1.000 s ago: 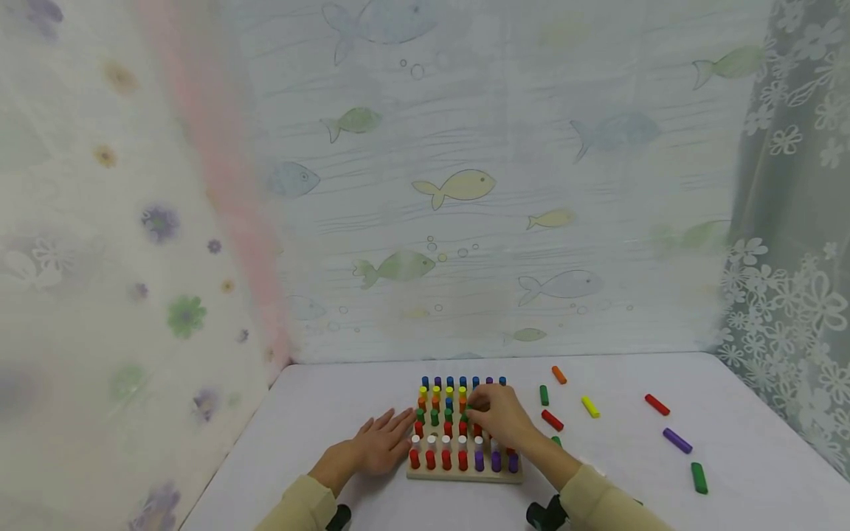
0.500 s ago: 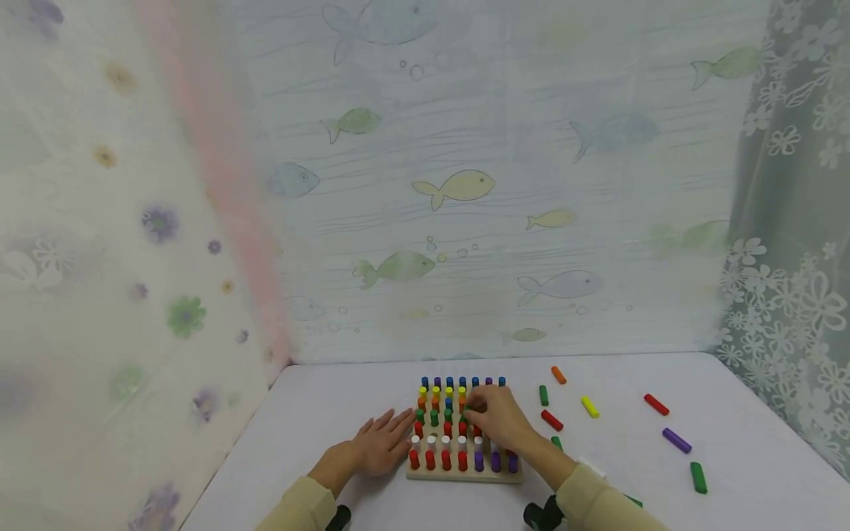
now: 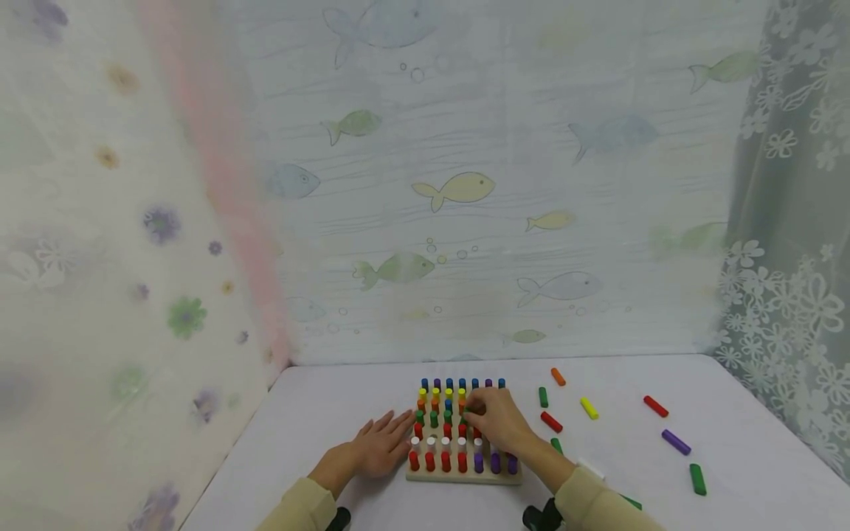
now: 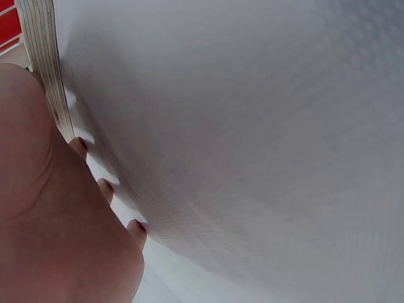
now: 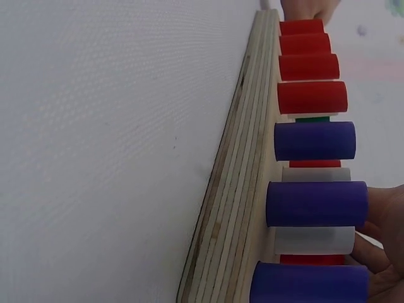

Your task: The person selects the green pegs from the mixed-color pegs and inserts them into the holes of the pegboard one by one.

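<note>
A wooden pegboard [image 3: 465,476] stands near the table's front edge, filled with rows of upright red, purple, white, green, orange, yellow and blue pegs. My left hand [image 3: 384,441] lies flat on the table, its fingertips against the board's left edge [image 4: 49,69]. My right hand [image 3: 479,414] reaches over the board's right half, fingers curled and pinching a green peg [image 3: 466,410] in the middle rows. The right wrist view shows the board's side [image 5: 237,189] with red [image 5: 312,97] and purple pegs [image 5: 315,203], and my fingers [image 5: 384,221] behind them.
Loose pegs lie on the white table right of the board: orange [image 3: 558,376], green [image 3: 543,397], yellow [image 3: 589,407], two red [image 3: 551,421] [image 3: 654,405], purple [image 3: 676,441] and green [image 3: 697,478]. Patterned curtains close off the back and sides.
My right hand has drifted slightly left over the board. The left hand has stayed flat beside it.
</note>
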The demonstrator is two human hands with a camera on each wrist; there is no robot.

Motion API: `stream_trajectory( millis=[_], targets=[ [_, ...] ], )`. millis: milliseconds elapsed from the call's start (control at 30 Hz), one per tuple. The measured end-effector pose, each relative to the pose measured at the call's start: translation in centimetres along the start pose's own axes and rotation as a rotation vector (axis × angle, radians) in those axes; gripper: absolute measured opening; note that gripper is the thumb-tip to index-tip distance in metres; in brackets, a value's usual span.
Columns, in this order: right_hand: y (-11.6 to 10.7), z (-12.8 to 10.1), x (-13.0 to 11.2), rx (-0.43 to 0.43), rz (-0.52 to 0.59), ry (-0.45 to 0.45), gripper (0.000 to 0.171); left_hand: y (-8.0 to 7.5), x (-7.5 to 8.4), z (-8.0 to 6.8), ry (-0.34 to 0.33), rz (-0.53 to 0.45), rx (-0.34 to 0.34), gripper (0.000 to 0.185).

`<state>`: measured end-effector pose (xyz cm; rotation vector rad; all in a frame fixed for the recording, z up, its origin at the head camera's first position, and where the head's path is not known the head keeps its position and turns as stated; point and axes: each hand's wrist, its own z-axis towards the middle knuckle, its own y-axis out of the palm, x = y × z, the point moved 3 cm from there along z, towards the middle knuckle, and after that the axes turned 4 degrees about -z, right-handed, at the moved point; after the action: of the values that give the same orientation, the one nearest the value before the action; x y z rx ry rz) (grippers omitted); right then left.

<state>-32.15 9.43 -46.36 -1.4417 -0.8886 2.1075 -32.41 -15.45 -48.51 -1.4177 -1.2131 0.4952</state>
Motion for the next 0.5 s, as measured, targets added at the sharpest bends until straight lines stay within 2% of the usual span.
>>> stream_trajectory(
  millis=[267,500],
  targets=[
    [-0.04,-0.08,-0.15,-0.008,-0.002,-0.028,0.006,-0.01,0.07,0.02,-0.01,0.012,-0.009,0.065],
    [0.3,0.08,-0.2,-0.049,-0.023,-0.053,0.008,-0.18,0.34,-0.02,-0.01,0.022,0.007,0.062]
  ],
)
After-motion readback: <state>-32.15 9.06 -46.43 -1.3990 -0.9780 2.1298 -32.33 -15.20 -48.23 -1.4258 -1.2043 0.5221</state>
